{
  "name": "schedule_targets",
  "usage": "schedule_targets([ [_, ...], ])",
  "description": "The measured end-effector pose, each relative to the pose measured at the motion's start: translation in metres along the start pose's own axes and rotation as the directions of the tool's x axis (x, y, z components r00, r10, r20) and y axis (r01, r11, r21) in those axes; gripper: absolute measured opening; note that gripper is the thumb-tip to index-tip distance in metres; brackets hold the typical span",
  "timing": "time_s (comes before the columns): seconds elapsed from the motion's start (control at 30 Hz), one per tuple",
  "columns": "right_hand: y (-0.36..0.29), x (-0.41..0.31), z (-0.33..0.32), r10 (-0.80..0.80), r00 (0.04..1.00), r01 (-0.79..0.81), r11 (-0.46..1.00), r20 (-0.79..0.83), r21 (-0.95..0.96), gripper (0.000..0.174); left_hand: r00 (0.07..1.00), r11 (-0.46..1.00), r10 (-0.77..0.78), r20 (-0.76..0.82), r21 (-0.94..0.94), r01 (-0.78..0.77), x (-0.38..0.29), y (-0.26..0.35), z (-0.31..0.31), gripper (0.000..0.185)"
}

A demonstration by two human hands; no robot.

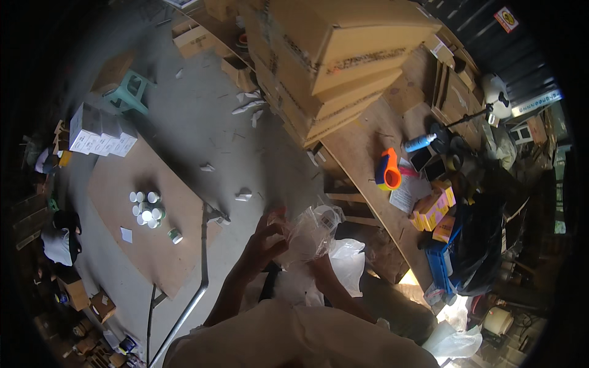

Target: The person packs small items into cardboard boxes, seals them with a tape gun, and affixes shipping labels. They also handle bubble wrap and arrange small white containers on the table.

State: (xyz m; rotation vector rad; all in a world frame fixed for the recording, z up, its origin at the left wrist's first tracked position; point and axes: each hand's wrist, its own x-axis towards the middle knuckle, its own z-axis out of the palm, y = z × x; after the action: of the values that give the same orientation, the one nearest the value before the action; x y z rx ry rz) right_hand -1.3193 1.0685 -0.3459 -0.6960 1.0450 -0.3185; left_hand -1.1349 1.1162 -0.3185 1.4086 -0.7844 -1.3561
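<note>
In front of my chest is a crumpled transparent plastic bag, with a round, pale rim-like shape near its upper right end. The thumb and fingers of my left hand pinch the bag's left side. My right hand comes up from below right, mostly hidden behind the plastic, so its grip cannot be made out. A white plastic bag hangs just beyond my right wrist, beside the workbench.
To the left, a brown table bears several white-capped bottles and white boxes. Stacked cartons rise from the right workbench, which also carries an orange tape dispenser and yellow boxes. A metal pole stands left of me.
</note>
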Motion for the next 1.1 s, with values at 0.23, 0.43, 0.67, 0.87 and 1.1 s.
schedule_targets([
  [0.23, -0.089, 0.111, 0.151, 0.149, 0.892, -0.011, 0.951, 0.427, -0.309, 0.078, 0.857, 0.937, 0.116, -0.502, -0.232, -0.263, -0.002, 0.004, -0.139, 0.044],
  [0.43, -0.15, 0.222, 0.283, 0.253, 0.769, 0.059, 0.887, 0.588, -0.458, 0.072, 0.49, 0.802, -0.112, -0.864, -0.37, -0.469, 0.058, 0.006, -0.219, 0.042],
  [0.67, -0.213, 0.396, 0.421, 0.215, 0.564, 0.234, 0.884, 0.797, -0.405, 0.097, 0.192, 0.786, -0.166, -0.967, -0.248, -0.567, 0.172, 0.095, -0.349, 0.058],
  [0.87, -0.307, 0.501, 0.529, 0.087, 0.526, 0.427, 0.833, 0.846, -0.351, 0.098, 0.084, 0.785, 0.02, -0.996, -0.036, -0.618, 0.274, 0.181, -0.474, 0.07],
  [1.1, -0.415, 0.612, 0.63, 0.097, 0.595, 0.39, 0.833, 0.798, -0.392, 0.092, 0.156, 0.833, 0.052, -0.986, -0.043, -0.552, 0.391, 0.218, -0.626, 0.052],
])
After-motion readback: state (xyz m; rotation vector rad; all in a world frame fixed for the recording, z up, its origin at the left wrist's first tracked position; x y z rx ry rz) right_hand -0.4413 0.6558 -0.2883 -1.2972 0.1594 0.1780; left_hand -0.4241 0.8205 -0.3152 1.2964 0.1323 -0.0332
